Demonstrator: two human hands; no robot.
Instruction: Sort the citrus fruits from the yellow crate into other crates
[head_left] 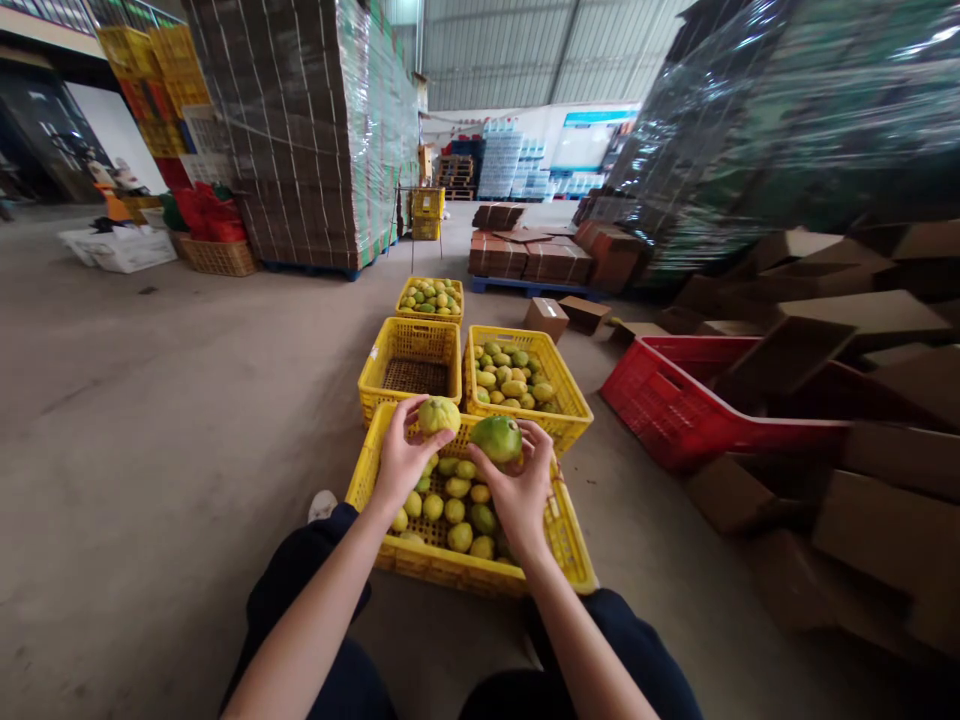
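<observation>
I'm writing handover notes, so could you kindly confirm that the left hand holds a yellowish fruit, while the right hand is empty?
Not quite: the right hand is not empty but holds a green fruit, as the head view shows. The left hand does hold a yellowish fruit.

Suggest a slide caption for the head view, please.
Left hand holds a round yellow fruit, right hand a plump green fruit, above a yellow plastic crate.
</observation>
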